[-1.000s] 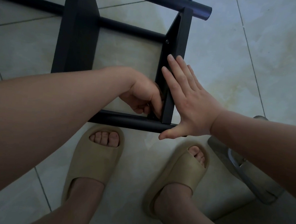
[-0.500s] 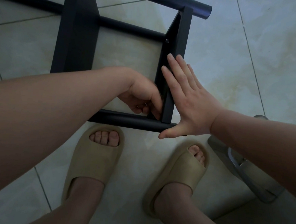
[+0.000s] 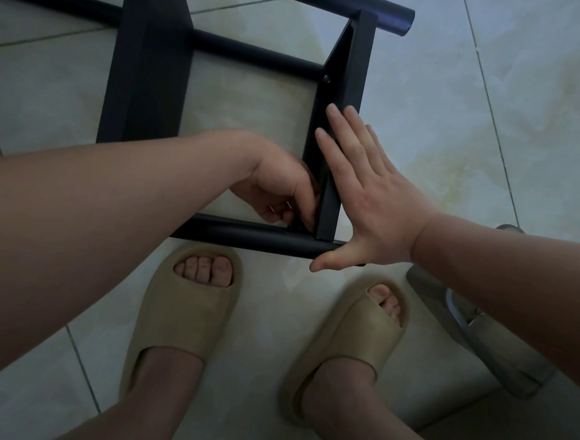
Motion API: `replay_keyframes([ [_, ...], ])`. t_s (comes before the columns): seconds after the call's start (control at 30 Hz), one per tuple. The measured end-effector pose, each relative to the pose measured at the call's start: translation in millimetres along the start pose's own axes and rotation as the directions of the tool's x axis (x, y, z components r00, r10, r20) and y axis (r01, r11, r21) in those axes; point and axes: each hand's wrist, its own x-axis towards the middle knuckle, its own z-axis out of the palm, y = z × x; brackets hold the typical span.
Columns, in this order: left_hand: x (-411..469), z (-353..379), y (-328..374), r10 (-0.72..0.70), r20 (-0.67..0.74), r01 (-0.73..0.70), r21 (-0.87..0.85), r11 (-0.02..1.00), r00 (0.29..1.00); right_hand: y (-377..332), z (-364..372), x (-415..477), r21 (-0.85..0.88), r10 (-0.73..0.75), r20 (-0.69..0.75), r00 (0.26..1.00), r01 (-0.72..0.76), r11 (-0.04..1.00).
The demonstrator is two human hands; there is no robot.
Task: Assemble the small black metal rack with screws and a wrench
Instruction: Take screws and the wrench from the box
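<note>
The black metal rack (image 3: 148, 72) lies on the tiled floor, with round tubes joined by flat cross plates. My right hand (image 3: 369, 194) presses flat, fingers straight, against the outer face of the right cross plate (image 3: 357, 70). My left hand (image 3: 280, 191) is inside the frame at the lower corner of that plate, fingers curled around something small and dark that I cannot make out. A silver screw head (image 3: 327, 79) shows higher on the same plate.
My two feet in beige slides (image 3: 186, 312) stand just below the near tube (image 3: 246, 234). A grey metal chair base (image 3: 479, 332) sits at the lower right. Pale floor tiles (image 3: 495, 114) surround the rack.
My left hand's fingers have shifted slightly at the plate's lower corner. My right hand and the rack stay where they were.
</note>
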Motion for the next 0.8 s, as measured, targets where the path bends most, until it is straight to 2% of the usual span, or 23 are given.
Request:
replay_keyframes([
  [0.13,-0.7,2.5,-0.8,-0.040,0.031,0.039,0.019,0.999,0.999,0.0,0.2,-0.1,-0.005,0.003,0.003,1.000,-0.003,1.000],
  [0.47,-0.3,0.0,1.1,0.011,-0.029,-0.010,0.012,1.000,1.000,0.0,0.9,0.1,0.001,0.000,-0.005,1.000,0.000,1.000],
  [0.63,1.8,2.0,-2.3,-0.062,-0.001,0.062,0.001,0.998,0.998,0.1,1.7,0.1,0.002,-0.002,-0.009,1.000,0.002,1.000],
  [0.8,4.5,3.7,-4.7,-0.013,0.023,0.014,-0.027,1.000,1.000,0.2,1.7,0.1,0.010,0.000,-0.008,1.000,0.000,1.000],
])
